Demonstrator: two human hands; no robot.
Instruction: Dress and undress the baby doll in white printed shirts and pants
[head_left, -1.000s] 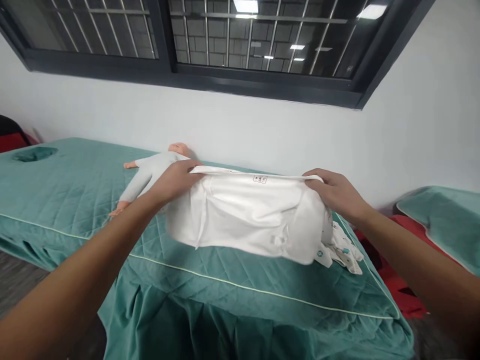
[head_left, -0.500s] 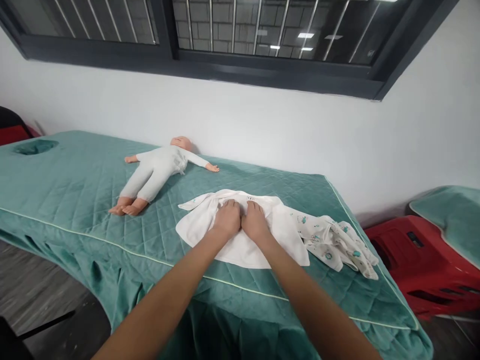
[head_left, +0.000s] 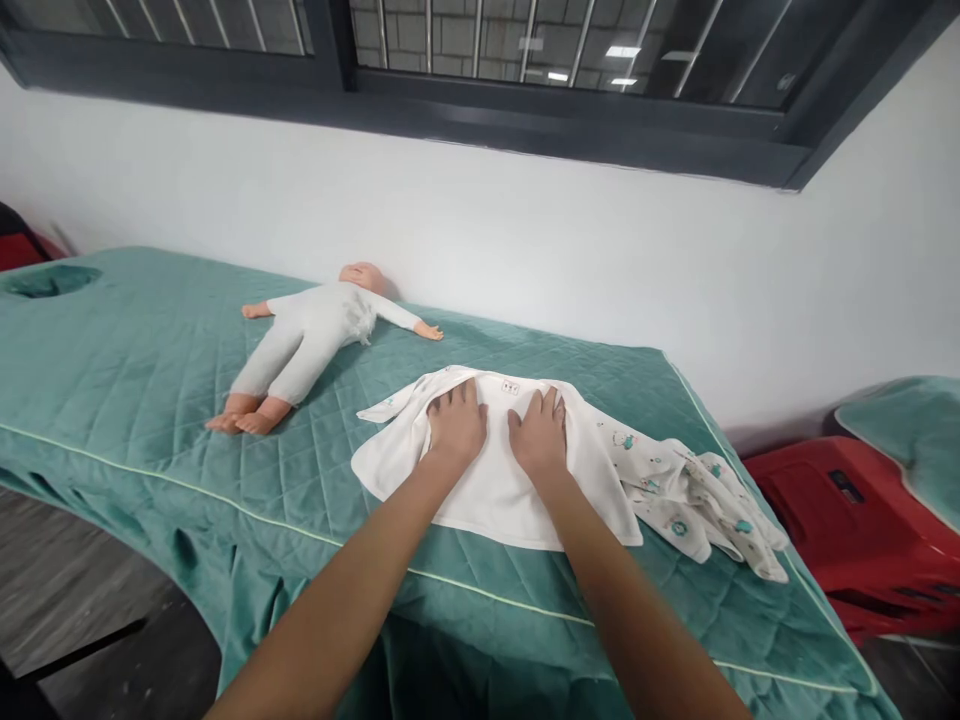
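Observation:
A white baby shirt (head_left: 499,490) lies opened out on the green quilted bed cover, its plain inner side facing up and a small label at the neckline. My left hand (head_left: 457,425) rests flat on its left half, fingers stretched toward the collar. On the right half, my right hand (head_left: 540,435) also lies flat with its fingers apart. Both palms touch the cloth, with a strip of shirt showing between them. Beside the shirt on the right is a crumpled white printed garment (head_left: 697,495); where the shirt's right sleeve ends under it, I cannot tell.
A baby doll (head_left: 315,325) in a white suit lies on its back on the green bed (head_left: 165,400), left of the shirt. A red plastic stool (head_left: 847,510) stands beyond the bed's right end. Behind are a white wall and a barred window (head_left: 525,50).
My hands have moved apart from the shirt's middle, and their fingers have opened out flat. The neckline now lies more spread, with its label in plain sight. The view has shifted slightly.

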